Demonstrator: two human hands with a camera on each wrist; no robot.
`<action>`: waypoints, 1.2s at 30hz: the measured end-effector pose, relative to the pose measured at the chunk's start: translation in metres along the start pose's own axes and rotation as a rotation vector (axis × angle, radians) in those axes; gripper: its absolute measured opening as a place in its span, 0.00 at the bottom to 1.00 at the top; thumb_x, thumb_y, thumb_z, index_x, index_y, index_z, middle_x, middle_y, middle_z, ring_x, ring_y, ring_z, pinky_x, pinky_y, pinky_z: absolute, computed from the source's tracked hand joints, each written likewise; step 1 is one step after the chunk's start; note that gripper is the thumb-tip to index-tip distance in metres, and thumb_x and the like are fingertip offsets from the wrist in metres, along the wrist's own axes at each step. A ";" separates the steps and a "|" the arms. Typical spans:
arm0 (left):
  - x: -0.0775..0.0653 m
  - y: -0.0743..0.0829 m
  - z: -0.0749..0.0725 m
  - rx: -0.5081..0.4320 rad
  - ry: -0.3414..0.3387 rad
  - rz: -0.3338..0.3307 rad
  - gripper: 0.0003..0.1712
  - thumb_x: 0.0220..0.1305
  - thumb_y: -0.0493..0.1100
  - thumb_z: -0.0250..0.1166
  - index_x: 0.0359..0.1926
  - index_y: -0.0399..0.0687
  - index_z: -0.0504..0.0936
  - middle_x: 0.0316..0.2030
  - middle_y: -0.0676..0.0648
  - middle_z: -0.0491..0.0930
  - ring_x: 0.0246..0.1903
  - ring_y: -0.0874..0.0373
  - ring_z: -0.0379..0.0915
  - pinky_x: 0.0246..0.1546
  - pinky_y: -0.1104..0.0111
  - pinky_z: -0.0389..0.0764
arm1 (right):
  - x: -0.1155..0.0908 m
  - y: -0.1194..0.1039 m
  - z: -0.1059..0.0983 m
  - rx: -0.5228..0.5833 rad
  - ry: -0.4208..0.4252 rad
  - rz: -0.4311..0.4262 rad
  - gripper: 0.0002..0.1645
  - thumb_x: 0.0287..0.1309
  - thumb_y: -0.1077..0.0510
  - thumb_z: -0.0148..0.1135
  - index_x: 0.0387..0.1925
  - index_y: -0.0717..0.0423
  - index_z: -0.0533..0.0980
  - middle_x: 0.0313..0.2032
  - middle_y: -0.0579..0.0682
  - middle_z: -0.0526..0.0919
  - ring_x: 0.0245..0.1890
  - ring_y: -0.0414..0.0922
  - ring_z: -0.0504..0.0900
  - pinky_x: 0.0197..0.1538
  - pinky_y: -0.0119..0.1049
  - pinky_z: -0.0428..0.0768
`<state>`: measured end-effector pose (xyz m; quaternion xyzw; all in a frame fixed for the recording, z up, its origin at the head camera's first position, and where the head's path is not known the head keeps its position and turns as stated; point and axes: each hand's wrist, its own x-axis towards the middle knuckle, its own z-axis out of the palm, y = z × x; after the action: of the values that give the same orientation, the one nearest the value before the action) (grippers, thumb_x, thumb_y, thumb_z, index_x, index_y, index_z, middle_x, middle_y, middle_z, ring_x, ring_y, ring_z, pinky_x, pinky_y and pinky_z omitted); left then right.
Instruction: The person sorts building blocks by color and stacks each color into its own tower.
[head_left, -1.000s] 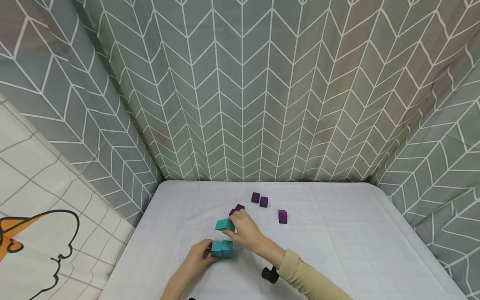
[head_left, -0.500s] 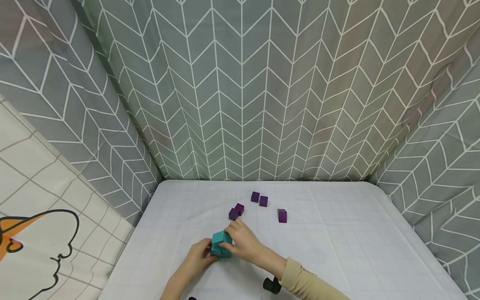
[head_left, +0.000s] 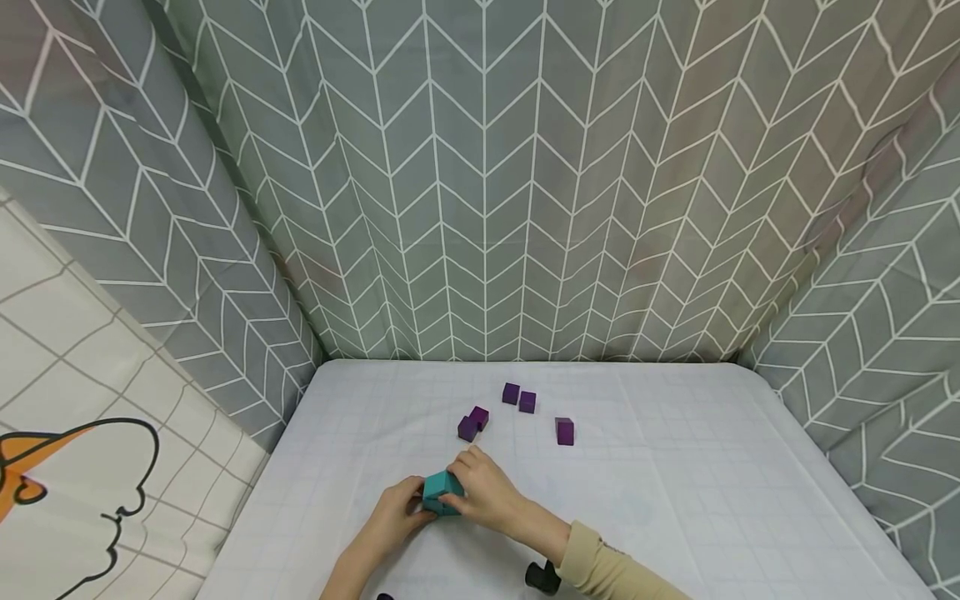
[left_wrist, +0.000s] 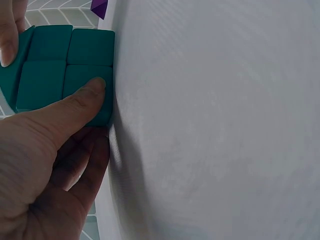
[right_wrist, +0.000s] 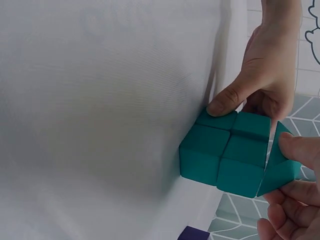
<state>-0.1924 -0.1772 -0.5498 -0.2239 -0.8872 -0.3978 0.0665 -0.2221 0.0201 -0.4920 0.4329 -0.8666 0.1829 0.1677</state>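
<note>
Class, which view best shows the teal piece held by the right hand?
The right wrist view: the teal piece appears large, its sloping outline only partly hidden by fingers. The head view shows it small, partly covered by the right hand; the left wrist view cuts it off.

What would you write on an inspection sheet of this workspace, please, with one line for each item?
Surface: white cloth, lightly creased.
Job's things: teal cubes grouped together; a sloped teal block against them, a narrow gap showing along part of the seam.
Clutter: five purple blocks beyond the hands; a black object by the right sleeve, not identifiable.
Grippers: left hand grips the cubes; right hand pinches the sloped block.
Cables: nothing seen.
Surroundings: chevron-patterned curtains; at left, a white gridded panel with a cartoon.
</note>
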 end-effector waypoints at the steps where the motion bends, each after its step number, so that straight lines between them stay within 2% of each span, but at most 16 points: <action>1: 0.000 0.000 0.000 -0.003 -0.001 -0.003 0.17 0.48 0.39 0.68 0.41 0.46 0.74 0.38 0.51 0.77 0.39 0.59 0.75 0.39 0.70 0.78 | 0.000 0.000 0.001 -0.006 0.002 -0.004 0.18 0.47 0.46 0.65 0.33 0.55 0.76 0.31 0.44 0.76 0.33 0.37 0.67 0.35 0.23 0.67; 11: 0.000 -0.002 0.000 -0.021 -0.013 -0.024 0.17 0.49 0.40 0.68 0.41 0.49 0.74 0.38 0.54 0.77 0.40 0.63 0.74 0.39 0.71 0.77 | -0.002 0.000 0.004 -0.053 0.030 -0.025 0.17 0.47 0.45 0.65 0.32 0.54 0.76 0.30 0.44 0.76 0.34 0.39 0.68 0.37 0.26 0.69; 18: 0.000 -0.001 0.000 -0.022 -0.001 0.008 0.17 0.49 0.41 0.67 0.41 0.47 0.74 0.38 0.53 0.77 0.39 0.61 0.75 0.39 0.71 0.78 | -0.003 0.000 0.006 -0.072 0.040 -0.021 0.18 0.46 0.44 0.65 0.31 0.53 0.76 0.30 0.43 0.76 0.34 0.39 0.69 0.37 0.26 0.69; 29: 0.000 0.000 -0.001 -0.010 -0.026 -0.034 0.18 0.49 0.41 0.68 0.42 0.49 0.73 0.39 0.55 0.75 0.40 0.62 0.73 0.41 0.71 0.77 | -0.003 -0.001 0.006 -0.073 0.005 -0.005 0.20 0.45 0.44 0.65 0.32 0.56 0.76 0.30 0.44 0.76 0.32 0.38 0.68 0.36 0.25 0.68; 36: -0.001 0.003 -0.006 0.020 -0.063 -0.075 0.20 0.47 0.39 0.69 0.43 0.48 0.73 0.39 0.53 0.75 0.41 0.59 0.73 0.42 0.67 0.77 | -0.004 -0.002 0.001 -0.022 0.043 -0.002 0.26 0.48 0.37 0.60 0.35 0.56 0.76 0.32 0.45 0.75 0.33 0.39 0.68 0.38 0.26 0.69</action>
<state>-0.1903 -0.1802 -0.5439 -0.2024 -0.9005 -0.3840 0.0257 -0.2179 0.0217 -0.4943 0.4280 -0.8642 0.1827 0.1913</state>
